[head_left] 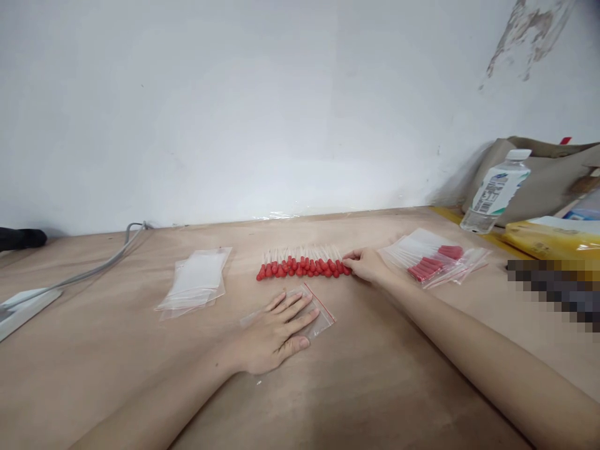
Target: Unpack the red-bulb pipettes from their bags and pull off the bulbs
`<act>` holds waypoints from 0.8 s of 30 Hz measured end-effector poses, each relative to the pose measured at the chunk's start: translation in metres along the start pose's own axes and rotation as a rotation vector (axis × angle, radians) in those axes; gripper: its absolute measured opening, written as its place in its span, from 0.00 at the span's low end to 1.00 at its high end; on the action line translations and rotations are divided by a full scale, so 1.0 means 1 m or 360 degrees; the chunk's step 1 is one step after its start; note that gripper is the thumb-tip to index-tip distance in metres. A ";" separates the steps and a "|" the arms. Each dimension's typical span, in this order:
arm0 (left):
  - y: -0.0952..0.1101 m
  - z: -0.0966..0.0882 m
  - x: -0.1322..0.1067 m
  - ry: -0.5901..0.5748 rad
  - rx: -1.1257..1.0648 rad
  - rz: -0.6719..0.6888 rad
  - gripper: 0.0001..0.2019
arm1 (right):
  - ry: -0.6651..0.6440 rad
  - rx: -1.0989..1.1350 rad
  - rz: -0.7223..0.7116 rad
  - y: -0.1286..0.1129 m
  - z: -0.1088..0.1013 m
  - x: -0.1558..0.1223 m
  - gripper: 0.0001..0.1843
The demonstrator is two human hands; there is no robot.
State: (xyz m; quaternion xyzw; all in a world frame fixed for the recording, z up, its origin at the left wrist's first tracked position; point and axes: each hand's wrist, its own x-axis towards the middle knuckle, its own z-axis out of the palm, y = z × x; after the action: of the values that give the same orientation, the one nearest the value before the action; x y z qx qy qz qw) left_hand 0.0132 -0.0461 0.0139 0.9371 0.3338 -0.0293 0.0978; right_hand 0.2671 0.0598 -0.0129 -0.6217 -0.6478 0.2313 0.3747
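My left hand (276, 331) lies flat, fingers spread, on a clear zip bag (323, 322) with a red seal line. Just beyond it is a row of red-tipped sticks (300, 267), their red bulb-like heads toward me and thin pale stems toward the wall. At the row's right end, my right hand (368, 265) has its fingers closed at the head of the last stick; the fingers partly hide the contact. To the right of that hand, filled zip bags (429, 262) hold more red-tipped sticks. On the left is a small stack of flat clear zip bags (197, 281).
A water bottle (497, 190) stands at the right by a grey-beige bag (544, 175) and a yellow package (557, 240). A grey cable (103, 262) runs along the left to a white object (28, 306). The wall (262, 112) bounds the table (375, 387) at the back.
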 end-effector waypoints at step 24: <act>-0.010 0.001 -0.003 0.0411 -0.0743 -0.0374 0.20 | 0.0423 -0.1014 -0.0591 0.004 -0.060 -0.043 0.10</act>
State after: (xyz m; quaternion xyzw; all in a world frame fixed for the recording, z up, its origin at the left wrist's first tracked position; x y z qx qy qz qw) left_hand 0.0040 -0.0404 0.0117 0.8402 0.4473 0.1568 0.2633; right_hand 0.3137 0.0085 0.0129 -0.6037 -0.7343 -0.1356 0.2791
